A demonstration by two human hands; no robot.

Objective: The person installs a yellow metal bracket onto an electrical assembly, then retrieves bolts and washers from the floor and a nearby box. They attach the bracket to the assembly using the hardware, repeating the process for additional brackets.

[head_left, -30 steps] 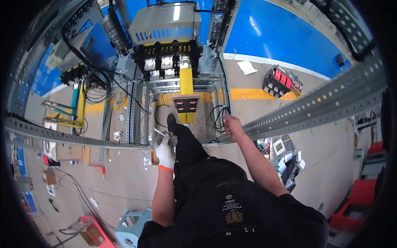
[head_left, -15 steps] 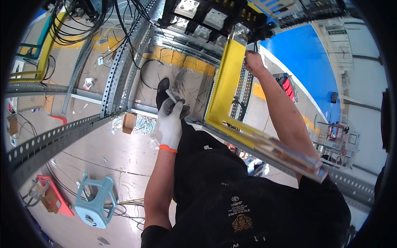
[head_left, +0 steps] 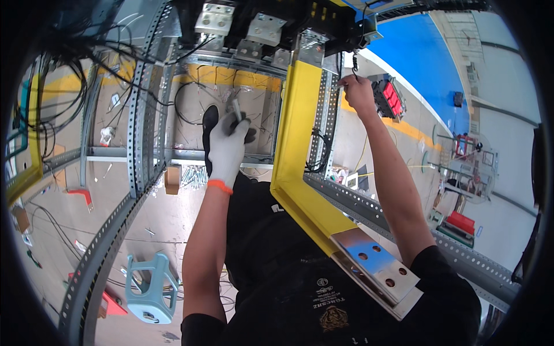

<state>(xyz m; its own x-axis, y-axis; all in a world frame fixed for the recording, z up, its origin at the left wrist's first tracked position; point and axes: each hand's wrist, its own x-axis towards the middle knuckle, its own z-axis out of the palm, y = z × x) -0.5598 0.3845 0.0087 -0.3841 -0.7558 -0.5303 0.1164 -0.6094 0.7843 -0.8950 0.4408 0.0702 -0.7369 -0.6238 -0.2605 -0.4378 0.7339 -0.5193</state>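
Observation:
My left hand (head_left: pixel 229 143), in a white glove with grey fingertips and an orange cuff, is closed around a short silver metal rod (head_left: pixel 236 108) pointing up and away. It hovers above the floor inside the metal frame, left of the long yellow-sleeved busbar (head_left: pixel 295 124). My bare right hand (head_left: pixel 359 95) is on the busbar's right side, just below a dangling black cord (head_left: pixel 355 60). Its fingers are pinched together; what they hold is hidden. The busbar bends toward me and ends in bare metal plates (head_left: pixel 375 262) with several holes, in front of my chest.
Perforated steel rails (head_left: pixel 109 245) surround me. Black terminal blocks with silver clamps (head_left: pixel 265 29) sit at the far top. Black cables (head_left: pixel 75 75) hang at left. A light-blue stool (head_left: pixel 151 288), a small cardboard box (head_left: pixel 172 180) and scattered bolts (head_left: pixel 195 176) are on the floor.
The view has shifted, bringing the busbar's bare plates into clearer sight. My right hand has moved away from the busbar's upper end to the right. My left hand still grips the rod.

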